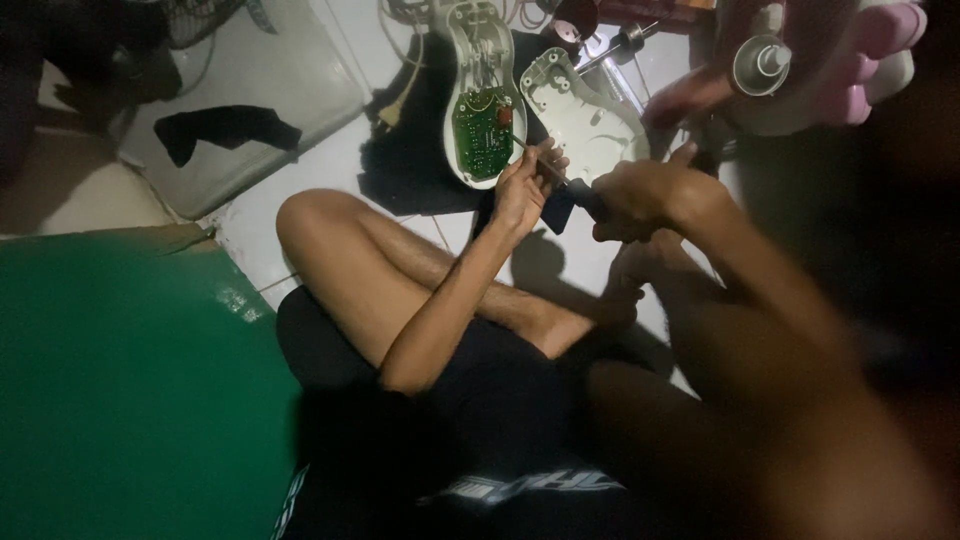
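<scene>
Screwdriver (560, 180): thin metal shaft, dark handle; right hand (640, 200) grips handle; left hand (525, 185) pinches shaft

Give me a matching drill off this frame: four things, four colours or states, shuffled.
Things:
1. circuit board
2. screwdriver
3. cloth under the casing
4. empty casing half

States:
A. black
B. held by left hand and right hand
C. green
D. pale, lying open to the right of the board

Pairs: 1-C, 2-B, 3-A, 4-D
</scene>
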